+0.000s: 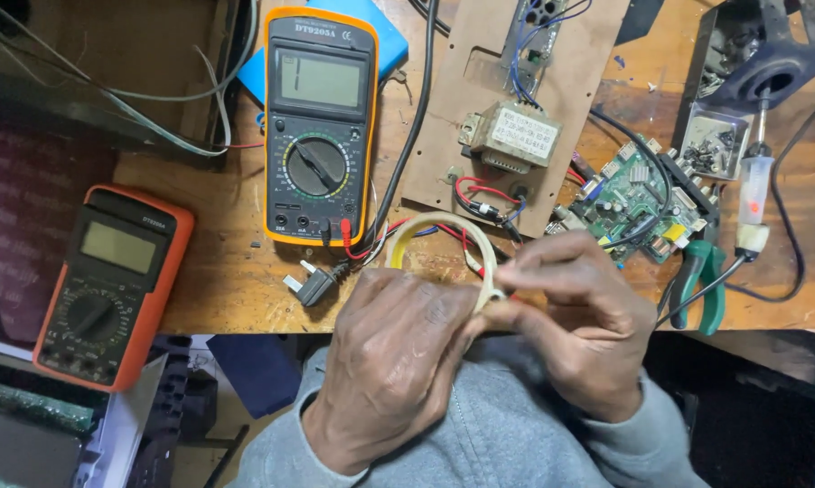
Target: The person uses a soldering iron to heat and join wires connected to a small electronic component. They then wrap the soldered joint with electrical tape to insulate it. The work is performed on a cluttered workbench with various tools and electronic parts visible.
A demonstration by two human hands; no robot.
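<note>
My left hand [398,348] and my right hand [575,316] meet near the front edge of the wooden bench [218,271]. Together they pinch a cream-coloured ring-shaped coil [435,226] with yellow inner tape, which arches up between them. Red, blue and black leads [466,239] run from the coil area toward a transformer [514,136] mounted on a brown board [480,81]. Both hands are closed on the ring's lower right part, which my fingers hide.
A large orange-edged multimeter [319,126] lies at centre back, its red and black probes plugged in. A second orange multimeter [109,285] hangs off the left edge. A green circuit board [638,203], green-handled pliers [701,280], a soldering iron [755,194] and a screw tray [715,145] crowd the right.
</note>
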